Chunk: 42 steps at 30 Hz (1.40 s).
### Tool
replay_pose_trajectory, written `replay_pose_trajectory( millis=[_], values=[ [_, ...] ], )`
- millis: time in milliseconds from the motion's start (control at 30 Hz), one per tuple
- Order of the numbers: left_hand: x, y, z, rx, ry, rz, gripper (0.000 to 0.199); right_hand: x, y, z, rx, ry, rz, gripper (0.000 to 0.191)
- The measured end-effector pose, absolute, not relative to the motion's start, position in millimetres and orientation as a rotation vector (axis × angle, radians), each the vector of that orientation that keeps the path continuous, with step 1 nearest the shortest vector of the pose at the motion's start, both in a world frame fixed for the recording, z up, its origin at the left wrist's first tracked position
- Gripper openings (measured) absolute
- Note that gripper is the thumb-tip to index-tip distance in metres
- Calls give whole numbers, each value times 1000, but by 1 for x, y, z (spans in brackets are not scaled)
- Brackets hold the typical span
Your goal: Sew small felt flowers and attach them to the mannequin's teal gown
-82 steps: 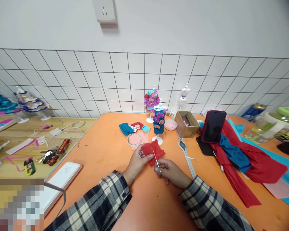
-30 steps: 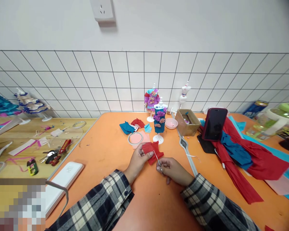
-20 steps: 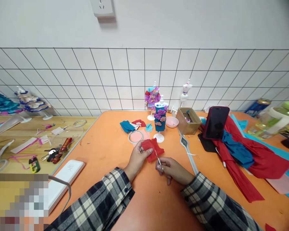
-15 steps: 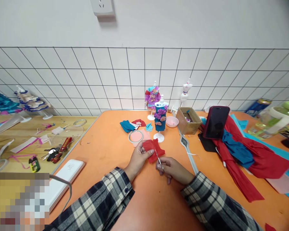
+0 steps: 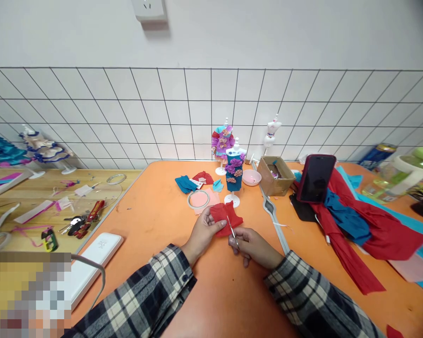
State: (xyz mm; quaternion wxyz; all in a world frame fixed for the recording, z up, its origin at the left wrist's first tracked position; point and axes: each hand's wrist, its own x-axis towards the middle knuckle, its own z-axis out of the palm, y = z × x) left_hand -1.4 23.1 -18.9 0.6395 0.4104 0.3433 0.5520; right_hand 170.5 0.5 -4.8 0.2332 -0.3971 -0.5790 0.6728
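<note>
Left to right on the surface [image 5: 155, 206] sit a white power bank [image 5: 98, 251], a ring [image 5: 188, 200] over pink cloth [image 5: 199, 199], a dress form [image 5: 234, 180], a box [image 5: 284, 187] and a phone [image 5: 317, 179]. The left hand [image 5: 201, 234] has its grip pinched on a red cloth [image 5: 218, 213] just before the form; the right hand [image 5: 255, 246] has its grip closed around scissors [image 5: 231, 229], tips at the cloth.

Matt cloth [image 5: 219, 213], metal scissors [image 5: 231, 229] (shiny).
</note>
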Motion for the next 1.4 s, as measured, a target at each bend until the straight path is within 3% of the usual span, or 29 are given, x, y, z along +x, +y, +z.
replay_pose_trajectory(
  millis=[333, 667, 933, 1400],
  values=[
    [0, 23, -23, 927, 786, 1272, 47, 168, -1, -4, -1106, -1542, 1851, 46],
    [-2, 23, -20, 918, 782, 1178, 31, 167, -1, -10, -1271, -1673, 1601, 26],
    [-5, 24, -25, 1023, 775, 1090, 30, 171, -1, -8, -1073, -1617, 1819, 34],
    [-3, 22, -19, 946, 742, 1082, 31, 170, -1, -7, -1038, -1590, 1841, 40]
  ],
)
